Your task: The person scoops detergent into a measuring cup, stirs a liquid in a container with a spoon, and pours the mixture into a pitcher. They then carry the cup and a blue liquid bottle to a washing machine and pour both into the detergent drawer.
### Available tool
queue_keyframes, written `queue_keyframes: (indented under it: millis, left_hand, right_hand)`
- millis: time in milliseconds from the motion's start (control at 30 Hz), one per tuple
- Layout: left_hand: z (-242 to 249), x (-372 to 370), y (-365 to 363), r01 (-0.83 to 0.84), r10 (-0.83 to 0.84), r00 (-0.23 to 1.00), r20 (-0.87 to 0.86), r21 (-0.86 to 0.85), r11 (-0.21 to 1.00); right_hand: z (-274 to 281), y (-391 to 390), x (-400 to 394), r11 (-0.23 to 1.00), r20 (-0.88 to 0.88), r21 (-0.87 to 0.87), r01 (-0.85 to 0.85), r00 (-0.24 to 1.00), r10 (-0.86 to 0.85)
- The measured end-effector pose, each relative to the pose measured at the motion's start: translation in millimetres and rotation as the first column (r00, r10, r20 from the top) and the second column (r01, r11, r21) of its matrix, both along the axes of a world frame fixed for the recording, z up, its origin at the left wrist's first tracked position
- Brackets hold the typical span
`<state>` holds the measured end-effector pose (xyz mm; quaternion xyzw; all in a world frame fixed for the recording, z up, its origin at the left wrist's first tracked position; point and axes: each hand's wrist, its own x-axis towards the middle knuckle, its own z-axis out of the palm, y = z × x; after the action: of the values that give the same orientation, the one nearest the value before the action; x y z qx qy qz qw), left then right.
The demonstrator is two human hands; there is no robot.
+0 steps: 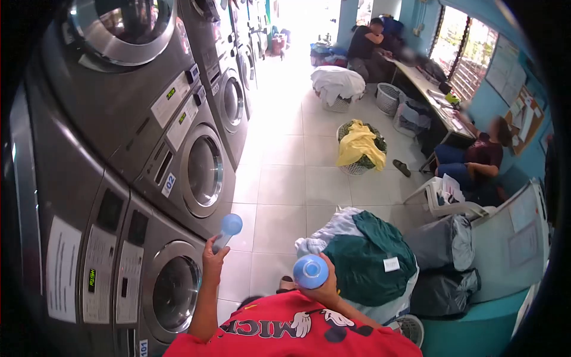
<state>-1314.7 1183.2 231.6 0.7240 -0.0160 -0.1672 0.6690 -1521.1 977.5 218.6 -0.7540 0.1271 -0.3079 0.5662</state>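
In my left hand (212, 254) is a light blue object with a rounded end and a pale grey stem (231, 225). It looks like a scoop, but its exact kind is not clear. My fingers wrap round the stem, beside the front of a dark washing machine (173, 285). My right hand (328, 287) grips a round blue bottle (310, 272) seen end-on, close in front of my red shirt. Just beyond that hand, a heap of laundry with a dark green cloth (372, 262) on top bulges up; a white label lies on it.
Stacked dark machines (205, 169) line the left. A basket with yellow cloth (361, 146) stands on the tiled floor (279, 196), with a white bundle (338, 83) farther back. Black bags (443, 291) sit at right. One person (476, 152) sits by the long table, another (364, 50) farther off.
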Motion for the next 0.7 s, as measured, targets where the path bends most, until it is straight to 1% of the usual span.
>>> queue_keyframes:
  millis: [67, 133, 200, 267, 333, 367, 400, 433, 467, 500, 533, 567, 600, 633, 667, 700]
  left_hand:
    - [-2.3, 32.0, -10.6, -0.011, 0.011, 1.000, 0.002, 0.009, 1.000]
    - [-8.5, 64.0, -18.9, -0.027, 0.027, 1.000, 0.009, 0.023, 0.999]
    - [-21.0, 96.6, -28.1, -0.107, 0.108, 0.992, -0.066, 0.020, 0.994]
    - [-32.3, 131.1, -43.2, -0.116, 0.118, 0.990, -0.074, 0.027, 0.993]
    - [-33.0, 172.3, -64.0, -0.128, 0.126, 0.987, -0.100, -0.017, 0.992]
    - [-38.4, 198.4, -72.0, -0.128, 0.125, 0.987, -0.096, -0.024, 0.991]
    - [-46.4, 225.9, -79.7, -0.100, 0.101, 0.992, -0.073, 0.019, 0.995]
    - [-42.5, 252.2, -94.8, -0.075, 0.078, 0.996, -0.049, 0.054, 0.996]
    - [-37.1, 277.3, -109.3, -0.081, 0.083, 0.995, -0.048, 0.041, 0.996]
    - [-29.9, 306.1, -128.0, -0.049, 0.048, 0.999, 0.009, 0.098, 0.994]
    - [-19.8, 329.9, -145.4, -0.019, 0.009, 0.998, 0.057, 0.169, 0.985]
    - [-18.3, 355.6, -162.5, 0.011, -0.019, 0.997, 0.073, 0.098, 0.995]
    - [-15.1, 381.4, -183.7, 0.011, -0.020, 0.996, 0.084, 0.102, 0.995]
    - [-12.4, 404.4, -206.6, 0.051, -0.049, 0.995, 0.088, -0.022, 0.998]
    - [-10.5, 427.9, -228.2, 0.095, -0.081, 0.992, 0.095, -0.149, 0.984]
    - [-8.5, 450.9, -248.6, 0.140, -0.126, 0.987, 0.095, -0.161, 0.977]
  right_hand:
    - [-1.5, -26.5, 44.8, 0.972, 0.093, -0.232, 0.035, 0.996, -0.014]
    - [6.6, -46.7, 85.0, 0.978, 0.076, -0.207, 0.034, 0.997, -0.019]
    - [14.2, -66.4, 125.6, 0.961, 0.050, -0.266, 0.070, 0.997, -0.059]
    - [6.1, -88.7, 166.3, 0.961, 0.040, -0.271, 0.061, 0.998, -0.052]
    - [0.2, -110.1, 211.8, 0.961, 0.063, -0.265, 0.080, 0.996, -0.066]
    - [-12.3, -119.3, 232.3, 0.981, 0.069, -0.167, 0.098, 0.994, -0.088]
    - [-17.1, -127.7, 249.4, 0.980, 0.073, -0.174, 0.097, 0.994, -0.085]
    - [-12.8, -138.6, 270.5, 0.977, 0.023, -0.167, 0.136, 0.991, -0.134]
    - [-8.8, -149.0, 288.3, 0.971, -0.029, -0.161, 0.175, 0.983, -0.182]
    - [-5.5, -159.0, 309.4, 0.974, -0.024, -0.109, 0.200, 0.979, -0.204]
    - [-0.1, -170.8, 326.3, 0.974, -0.029, -0.115, 0.193, 0.980, -0.198]
    - [4.2, -179.6, 345.6, 0.973, -0.030, -0.071, 0.219, 0.975, -0.222]
    - [5.6, -190.1, 367.5, 0.968, -0.024, -0.025, 0.248, 0.968, -0.249]
    - [-0.7, -204.0, 385.2, 0.971, 0.013, 0.068, 0.229, 0.973, -0.231]
    - [-5.1, -217.3, 401.9, 0.968, 0.019, 0.074, 0.238, 0.970, -0.240]
    - [-7.6, -233.0, 419.0, 0.960, 0.013, -0.036, 0.278, 0.960, -0.278]
